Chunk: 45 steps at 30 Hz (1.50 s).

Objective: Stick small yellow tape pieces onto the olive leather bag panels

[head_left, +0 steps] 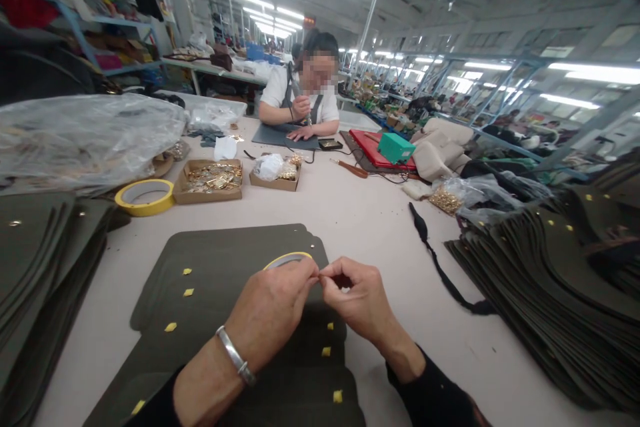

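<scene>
One roll of yellow tape [289, 258] is mostly hidden by the left hand [277, 297], its rim shown just beyond the knuckles; whether it is held or merely rests there cannot be told. It is thus nearer to that hand than to the right hand [357, 290]. Both hands are closed thumb to finger, their tips joined just right of the rim; anything pinched between is too small to be made out. Beneath them a dark panel [215, 280] is spread, mostly left of the grip, its long axis apparently directed away from the body, and is dotted with yellow tape pieces [188, 292]. Farther out, a second tape roll [145, 209] is set beside a box of metal fittings [210, 197].
</scene>
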Tool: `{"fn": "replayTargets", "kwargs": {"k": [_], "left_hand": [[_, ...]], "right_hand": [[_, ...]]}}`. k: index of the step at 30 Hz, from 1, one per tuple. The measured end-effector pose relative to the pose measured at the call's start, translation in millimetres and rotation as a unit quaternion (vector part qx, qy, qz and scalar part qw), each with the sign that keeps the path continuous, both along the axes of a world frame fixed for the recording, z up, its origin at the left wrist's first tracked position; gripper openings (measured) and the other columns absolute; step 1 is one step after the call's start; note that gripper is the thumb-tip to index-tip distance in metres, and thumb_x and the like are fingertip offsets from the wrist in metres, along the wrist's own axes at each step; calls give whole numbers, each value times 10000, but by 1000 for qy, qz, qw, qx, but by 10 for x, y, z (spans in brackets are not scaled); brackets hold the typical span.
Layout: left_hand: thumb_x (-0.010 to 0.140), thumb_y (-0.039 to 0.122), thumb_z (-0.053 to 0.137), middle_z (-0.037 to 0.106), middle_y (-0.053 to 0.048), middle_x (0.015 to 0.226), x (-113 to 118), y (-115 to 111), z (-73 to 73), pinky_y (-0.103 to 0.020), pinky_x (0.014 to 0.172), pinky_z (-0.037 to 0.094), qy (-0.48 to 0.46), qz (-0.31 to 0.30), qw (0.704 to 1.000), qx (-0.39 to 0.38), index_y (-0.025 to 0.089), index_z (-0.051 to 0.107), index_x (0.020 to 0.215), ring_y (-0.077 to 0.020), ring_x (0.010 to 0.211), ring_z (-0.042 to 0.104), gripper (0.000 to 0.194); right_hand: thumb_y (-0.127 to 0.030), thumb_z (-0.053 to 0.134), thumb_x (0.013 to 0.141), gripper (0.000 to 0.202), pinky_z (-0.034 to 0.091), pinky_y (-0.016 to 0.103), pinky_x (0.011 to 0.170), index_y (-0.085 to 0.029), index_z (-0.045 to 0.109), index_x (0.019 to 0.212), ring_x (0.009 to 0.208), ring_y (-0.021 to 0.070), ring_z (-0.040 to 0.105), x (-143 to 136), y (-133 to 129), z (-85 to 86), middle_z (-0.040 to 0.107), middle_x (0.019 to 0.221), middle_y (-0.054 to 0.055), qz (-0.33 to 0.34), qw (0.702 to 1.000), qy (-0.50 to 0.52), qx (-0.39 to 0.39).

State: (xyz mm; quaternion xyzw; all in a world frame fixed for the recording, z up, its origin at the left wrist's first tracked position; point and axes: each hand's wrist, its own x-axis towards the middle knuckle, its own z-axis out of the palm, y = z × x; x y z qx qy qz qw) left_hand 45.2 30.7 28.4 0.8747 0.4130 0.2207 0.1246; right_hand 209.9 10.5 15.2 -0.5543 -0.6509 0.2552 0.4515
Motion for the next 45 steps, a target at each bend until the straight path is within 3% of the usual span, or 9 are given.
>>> {"fn": "replayTargets", "kwargs": {"k": [4, 7, 10, 14, 24, 29, 32, 38, 45], "left_hand": [[961, 192, 364, 588, 6, 705, 44, -22, -140, -262, 594, 404, -41, -22, 996, 78, 204, 555, 839, -145, 636, 569, 227], [971, 203, 366, 612, -9, 745, 25, -5, -262, -267, 652, 436, -33, -3, 995, 94, 191, 562, 878, -149, 683, 578, 217], [938, 164, 439, 634, -26, 806, -13, 50, -395, -286, 654, 452, 75, 17, 995, 58, 195, 571, 871, -181, 742, 581, 151], [900, 103, 476, 632, -36, 878, -12, 80, -471, -307, 673, 476, 153, 7, 988, -13, 203, 577, 886, -213, 826, 572, 143], [901, 113, 477, 622, -37, 839, 24, 78, -417, -306, 665, 466, 164, 7, 986, -33, 197, 586, 877, -209, 796, 551, 140], [898, 98, 472, 622, -35, 830, 9, 88, -448, -305, 650, 450, 149, 15, 988, -27, 200, 591, 870, -211, 792, 549, 158], [902, 104, 471, 621, -30, 817, 1, 93, -469, -291, 645, 436, 133, 16, 991, -21, 207, 592, 861, -200, 782, 542, 164], [914, 132, 472, 620, -22, 818, -12, 94, -502, -281, 651, 434, 125, 20, 992, -10, 213, 586, 864, -190, 776, 541, 150], [968, 233, 400, 636, -25, 841, -155, 287, -489, -307, 672, 436, 106, 70, 992, 3, 214, 560, 905, -209, 830, 570, 173]], "right_hand": [[-251, 613, 701, 110, 450, 214, 432, -158, 619, 642, 410, 119, 574, 112, 125, -118, 598, 471, -23, -47, 972, 166, -157], [-316, 679, 674, 185, 467, 214, 433, -146, 614, 646, 403, 109, 572, 272, 187, -286, 609, 494, -21, -60, 952, 182, -239], [-362, 692, 707, 237, 476, 200, 453, -129, 656, 724, 432, 88, 569, 381, 182, -448, 631, 556, -10, -27, 940, 151, -304], [-332, 637, 777, 203, 472, 183, 464, -134, 678, 759, 464, 82, 562, 367, 165, -511, 617, 576, -13, -11, 954, 72, -291], [-219, 550, 798, 151, 437, 189, 476, -175, 664, 709, 483, 105, 547, 253, 212, -412, 605, 555, -16, -7, 973, -127, -194], [-322, 592, 813, 380, 463, 214, 426, -177, 570, 1164, 473, 122, 558, 387, 234, -510, 603, 605, -38, -18, 970, 4, -244], [-363, 560, 855, 255, 476, 231, 458, -159, 626, 993, 489, 121, 565, 468, 212, -523, 612, 634, -10, -11, 975, 47, -217], [-182, 557, 841, 147, 476, 261, 668, -193, 702, 830, 673, 148, 612, 402, 163, -440, 681, 760, 37, 81, 979, -187, -32], [-183, 564, 838, 159, 448, 239, 637, -191, 720, 807, 677, 149, 642, 349, 303, -417, 722, 744, 14, 53, 964, -194, -175]]}}
